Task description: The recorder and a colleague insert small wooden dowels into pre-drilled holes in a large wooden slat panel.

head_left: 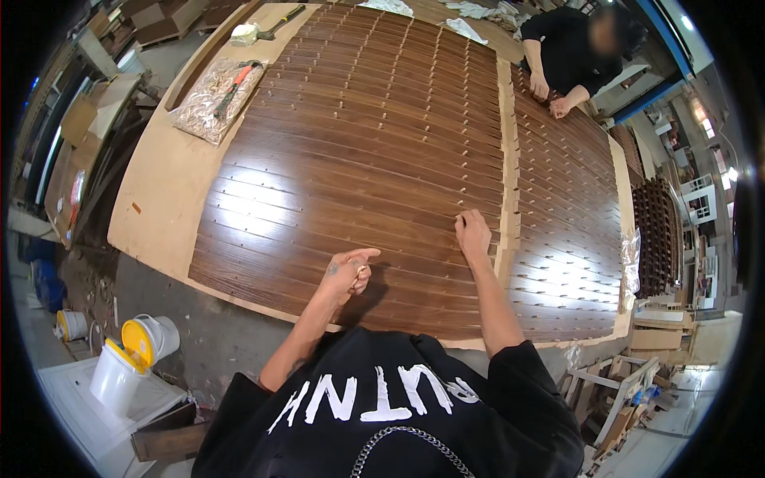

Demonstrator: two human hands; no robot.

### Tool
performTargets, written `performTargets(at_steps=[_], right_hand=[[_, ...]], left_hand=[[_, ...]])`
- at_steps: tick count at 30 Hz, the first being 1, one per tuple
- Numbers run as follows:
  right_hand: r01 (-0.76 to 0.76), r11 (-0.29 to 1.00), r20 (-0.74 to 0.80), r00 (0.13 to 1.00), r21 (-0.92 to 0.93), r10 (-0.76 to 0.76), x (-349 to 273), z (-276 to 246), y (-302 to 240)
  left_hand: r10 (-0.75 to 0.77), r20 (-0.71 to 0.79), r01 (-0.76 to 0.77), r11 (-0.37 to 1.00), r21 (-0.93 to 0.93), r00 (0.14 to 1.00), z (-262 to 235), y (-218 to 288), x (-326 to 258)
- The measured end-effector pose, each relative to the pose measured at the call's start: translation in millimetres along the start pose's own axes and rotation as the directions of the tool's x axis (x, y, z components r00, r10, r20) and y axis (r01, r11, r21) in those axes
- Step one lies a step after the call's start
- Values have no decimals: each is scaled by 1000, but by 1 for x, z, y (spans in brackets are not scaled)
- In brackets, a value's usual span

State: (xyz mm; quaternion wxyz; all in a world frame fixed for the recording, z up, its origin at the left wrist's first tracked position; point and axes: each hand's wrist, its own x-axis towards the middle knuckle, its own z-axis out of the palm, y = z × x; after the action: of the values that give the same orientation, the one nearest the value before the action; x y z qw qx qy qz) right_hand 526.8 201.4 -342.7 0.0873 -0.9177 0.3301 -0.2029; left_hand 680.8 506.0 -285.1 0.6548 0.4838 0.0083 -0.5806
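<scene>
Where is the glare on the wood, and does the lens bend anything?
In the head view, bright glare patches sit on the dark slatted panel, left of the left hand, and on the right panel beyond the right hand; the fisheye curves the slats and board edges, with black corners.

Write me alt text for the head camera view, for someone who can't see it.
Seen from above, a person leans over a large panel of dark wooden slats, right hand pressing fingertips on a slat, left hand curled around small pale pieces. A co-worker works at the far edge; a bag of pieces with an orange-handled tool lies at the left.
</scene>
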Motion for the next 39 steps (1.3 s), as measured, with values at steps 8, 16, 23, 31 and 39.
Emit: performTargets(at_steps=[8,16,23,31,39], right_hand=[[-74,956,382,906,-285,184,25,-37,-73],[-428,580,592,797,693,-119,-54,-73,-210],[-626,353,704,692,696,-162,-63,-60,-176],[-296,926,63,955,234,289,-33,-8,-8],[-66,998,185,981,10,63,-21,-25,0]], left_hand=[[16,7,-14,988,-153,1000,-4,-4,5],[119,-88,-114,992,54,989,7,-10,3],[36,-13,-36,999,29,999,15,-9,-4],[-11,136,24,995,-95,991,9,-3,-2],[-18,110,33,991,-132,994,1,-1,-2]])
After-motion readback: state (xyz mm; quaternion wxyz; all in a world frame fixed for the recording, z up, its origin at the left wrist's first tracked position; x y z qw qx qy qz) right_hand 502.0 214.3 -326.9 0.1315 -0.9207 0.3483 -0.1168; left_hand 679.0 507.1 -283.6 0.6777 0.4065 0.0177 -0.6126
